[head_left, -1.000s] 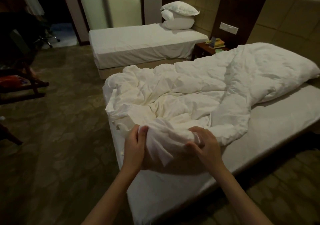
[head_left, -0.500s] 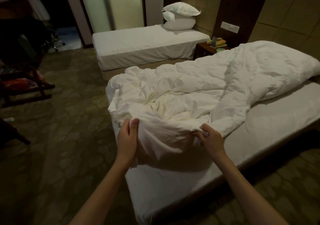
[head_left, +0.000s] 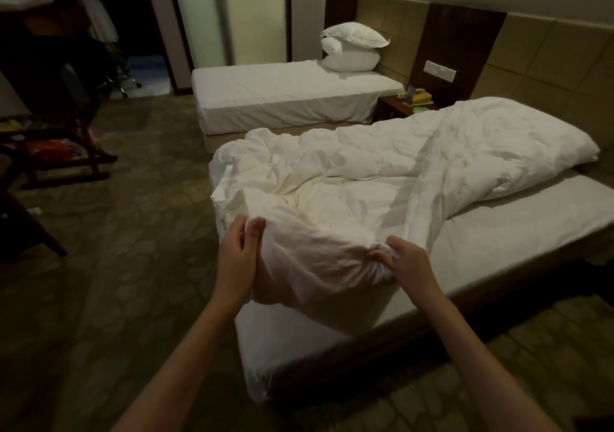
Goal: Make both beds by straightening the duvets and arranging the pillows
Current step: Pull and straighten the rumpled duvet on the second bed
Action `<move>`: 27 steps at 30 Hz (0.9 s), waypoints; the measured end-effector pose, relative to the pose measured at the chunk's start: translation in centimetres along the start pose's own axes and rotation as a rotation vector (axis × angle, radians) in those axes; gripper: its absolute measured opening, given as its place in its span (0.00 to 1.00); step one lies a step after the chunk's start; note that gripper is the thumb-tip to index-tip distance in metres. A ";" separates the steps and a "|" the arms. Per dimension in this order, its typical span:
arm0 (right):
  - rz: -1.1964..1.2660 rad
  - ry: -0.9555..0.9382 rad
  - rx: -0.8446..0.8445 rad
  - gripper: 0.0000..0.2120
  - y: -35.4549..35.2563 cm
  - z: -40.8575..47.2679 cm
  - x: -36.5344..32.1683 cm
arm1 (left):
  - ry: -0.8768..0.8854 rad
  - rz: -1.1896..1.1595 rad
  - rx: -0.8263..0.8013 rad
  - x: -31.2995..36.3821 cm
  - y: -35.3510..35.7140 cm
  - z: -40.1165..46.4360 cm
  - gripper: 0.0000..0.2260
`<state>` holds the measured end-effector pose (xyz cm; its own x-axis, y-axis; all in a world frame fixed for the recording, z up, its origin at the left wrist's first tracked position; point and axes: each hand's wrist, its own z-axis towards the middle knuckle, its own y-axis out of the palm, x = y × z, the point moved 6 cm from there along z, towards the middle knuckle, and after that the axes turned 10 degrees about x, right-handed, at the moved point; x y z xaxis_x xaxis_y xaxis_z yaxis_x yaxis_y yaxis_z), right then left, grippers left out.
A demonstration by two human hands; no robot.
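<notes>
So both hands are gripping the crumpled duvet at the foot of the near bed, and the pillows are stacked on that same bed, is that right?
Not quite. The left hand and right hand do grip the crumpled duvet at the foot of the near bed, but the head view shows the pillows stacked on the far bed.

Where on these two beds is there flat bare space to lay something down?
The far bed is bare sheet up to its stacked pillows. On the near bed, a bare strip lies right of the crumpled duvet; its foot end is crowded.
</notes>
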<state>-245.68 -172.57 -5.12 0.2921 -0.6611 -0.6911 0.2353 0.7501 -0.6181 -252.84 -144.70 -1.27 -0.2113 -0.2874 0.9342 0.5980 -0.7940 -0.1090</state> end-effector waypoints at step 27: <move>0.194 -0.264 0.249 0.19 -13.8 -13.5 -9.5 | 0.193 -0.062 -0.011 14.3 -4.8 -15.1 0.11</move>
<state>-264.24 -176.84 4.94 0.5735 -0.5037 -0.6461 0.3598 0.8634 -0.3537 -270.39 -153.14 7.50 -0.3925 -0.3341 0.8569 0.5709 -0.8190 -0.0579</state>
